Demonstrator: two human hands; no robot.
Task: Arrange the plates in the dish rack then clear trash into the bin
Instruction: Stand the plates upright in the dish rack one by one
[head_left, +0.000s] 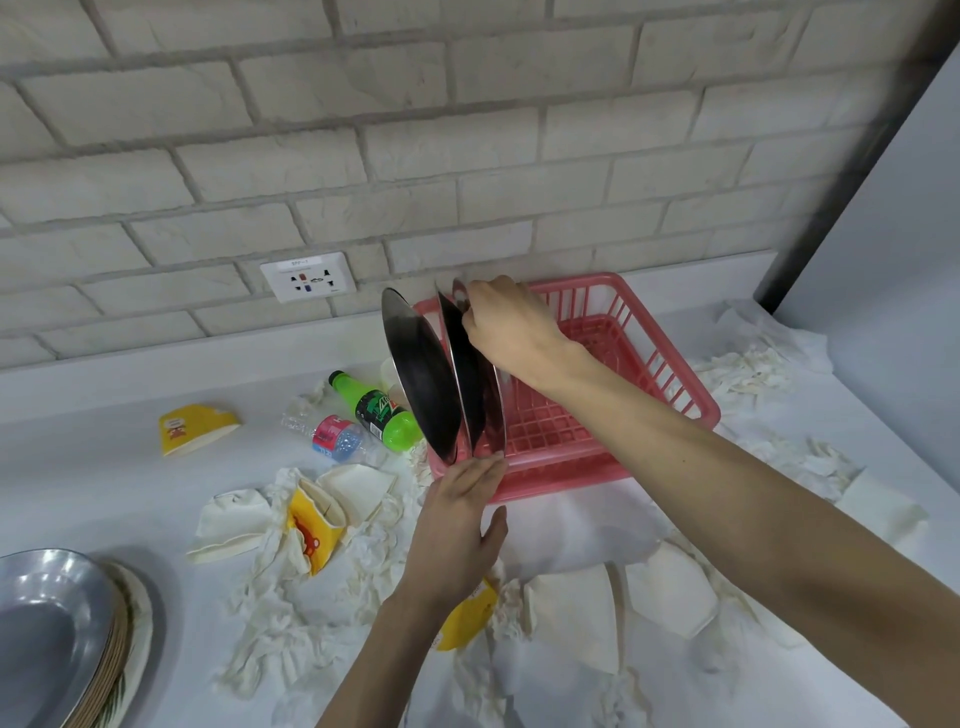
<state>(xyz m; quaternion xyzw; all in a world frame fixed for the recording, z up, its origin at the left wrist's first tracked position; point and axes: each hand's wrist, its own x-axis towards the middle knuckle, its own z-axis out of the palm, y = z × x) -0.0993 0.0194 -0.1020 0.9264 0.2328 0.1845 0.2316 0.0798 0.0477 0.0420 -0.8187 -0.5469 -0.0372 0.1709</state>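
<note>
A pink dish rack (613, 332) sits on the white counter near the brick wall. Steel plates stand on edge at its left end: one plate (421, 374) leans left, and a second plate (470, 384) stands right of it. My right hand (506, 322) pinches the top rim of the second plate. Straight fingers of my left hand (457, 519) touch that plate's bottom edge at the rack's front wall. A stack of plates (57, 634), steel on top and paper beneath, lies at the lower left corner.
Trash litters the counter: a green soda bottle (376, 410), a crushed clear bottle (332, 436), yellow paper cups (195, 428) (314, 525), white paper cups (571, 623) and crumpled tissues (280, 623). A wall socket (309, 276) sits left of the rack. No bin is visible.
</note>
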